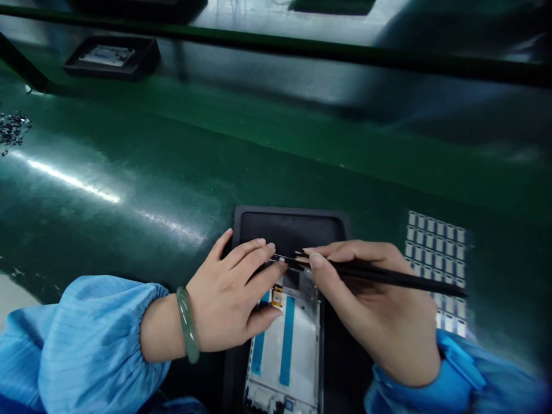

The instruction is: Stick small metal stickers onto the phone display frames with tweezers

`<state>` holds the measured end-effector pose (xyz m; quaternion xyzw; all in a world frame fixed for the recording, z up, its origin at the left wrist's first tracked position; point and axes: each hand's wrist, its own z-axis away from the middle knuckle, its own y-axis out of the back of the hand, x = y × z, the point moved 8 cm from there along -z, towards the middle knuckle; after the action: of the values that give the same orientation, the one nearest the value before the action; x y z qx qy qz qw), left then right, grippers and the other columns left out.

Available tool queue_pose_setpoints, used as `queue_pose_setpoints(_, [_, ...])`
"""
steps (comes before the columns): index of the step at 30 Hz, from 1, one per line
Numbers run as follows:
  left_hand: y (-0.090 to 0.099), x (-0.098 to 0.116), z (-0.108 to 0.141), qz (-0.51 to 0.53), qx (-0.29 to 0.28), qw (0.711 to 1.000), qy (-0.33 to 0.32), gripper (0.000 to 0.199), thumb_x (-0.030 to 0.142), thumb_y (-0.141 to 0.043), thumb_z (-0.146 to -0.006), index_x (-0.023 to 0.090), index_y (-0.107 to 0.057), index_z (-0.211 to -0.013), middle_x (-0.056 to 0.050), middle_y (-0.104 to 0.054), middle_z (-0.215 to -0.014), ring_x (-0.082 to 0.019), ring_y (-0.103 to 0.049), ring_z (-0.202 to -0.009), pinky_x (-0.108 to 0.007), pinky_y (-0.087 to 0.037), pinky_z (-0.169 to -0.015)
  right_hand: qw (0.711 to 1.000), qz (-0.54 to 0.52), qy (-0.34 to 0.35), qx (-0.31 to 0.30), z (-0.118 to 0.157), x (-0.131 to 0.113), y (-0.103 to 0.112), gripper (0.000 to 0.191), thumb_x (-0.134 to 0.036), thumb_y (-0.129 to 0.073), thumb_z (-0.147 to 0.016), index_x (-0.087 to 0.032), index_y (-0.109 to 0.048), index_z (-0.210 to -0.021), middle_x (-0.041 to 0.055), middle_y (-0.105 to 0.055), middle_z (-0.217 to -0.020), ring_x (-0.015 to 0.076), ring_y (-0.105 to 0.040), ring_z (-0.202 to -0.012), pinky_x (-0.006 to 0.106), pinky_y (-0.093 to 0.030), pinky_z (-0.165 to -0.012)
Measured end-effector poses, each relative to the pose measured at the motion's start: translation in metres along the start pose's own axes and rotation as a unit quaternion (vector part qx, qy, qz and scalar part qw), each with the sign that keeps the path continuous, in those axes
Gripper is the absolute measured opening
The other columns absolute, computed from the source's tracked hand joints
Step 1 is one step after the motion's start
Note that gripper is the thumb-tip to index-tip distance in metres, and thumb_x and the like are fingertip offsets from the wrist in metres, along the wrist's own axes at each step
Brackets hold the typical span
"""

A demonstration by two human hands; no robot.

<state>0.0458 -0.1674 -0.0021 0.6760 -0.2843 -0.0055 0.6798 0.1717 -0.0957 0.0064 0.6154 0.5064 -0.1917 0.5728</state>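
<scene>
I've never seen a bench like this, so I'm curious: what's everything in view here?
Workbench: one, glossy green, across the view
Mat: one, black, front centre of bench
Display panel: one, white with two blue strips, on mat
Connector: one, yellow, on panel
Label sheet: one, white and blue rows, right of mat
Small parts: one heap, dark, far left
Shelf tray: one, black, at back
Pointed tool: one, black, in right hand
Bangle: one, pale green, left wrist
Left hand: one, fingers over panel's top edge
Right hand: one, holding tool
Sleeves: two, blue, both forearms
</scene>
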Motion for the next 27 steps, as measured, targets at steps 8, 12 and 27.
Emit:
queue_pose_setpoints(8, [0.002, 0.001, -0.001, -0.002, 0.004, 1.000, -0.003, 0.049, 0.043, -0.043, -0.091, 0.014, -0.045, -0.131, -0.011, -0.049, -0.134, -0.027, -0.038, -0.129, -0.056, -0.027, -0.107, 0.999, 0.018, 0.033, -0.013, 0.004, -0.011, -0.005, 0.014, -0.021, -0.064, -0.084, -0.026, -0.053, -0.091, 0.0011, -0.062, -0.087, 0.0206, -0.065, -0.080, 0.034, -0.053, -0.069])
queue_pose_setpoints(12, [0.003, 0.001, -0.001, 0.001, 0.006, 1.000, 0.000, 0.048, 0.042, -0.044, -0.090, 0.014, -0.046, -0.130, -0.012, -0.049, -0.134, -0.028, -0.039, -0.128, -0.056, -0.026, -0.107, 0.997, 0.070, 0.029, 0.014, 0.002, -0.013, -0.003, 0.011, -0.025, -0.063, -0.084, -0.025, -0.054, -0.088, 0.0012, -0.062, -0.084, 0.0209, -0.065, -0.077, 0.034, -0.052, -0.066])
queue_pose_setpoints(27, [0.003, 0.001, 0.000, 0.007, 0.012, 1.000, 0.002, 0.049, 0.041, -0.045, -0.089, 0.013, -0.045, -0.130, -0.013, -0.049, -0.134, -0.028, -0.038, -0.129, -0.057, -0.025, -0.107, 0.999, 0.004, 0.042, -0.032, 0.001, -0.011, -0.011, 0.016, -0.020, -0.064, -0.084, -0.026, -0.053, -0.094, 0.0008, -0.063, -0.090, 0.0198, -0.065, -0.084, 0.034, -0.054, -0.073])
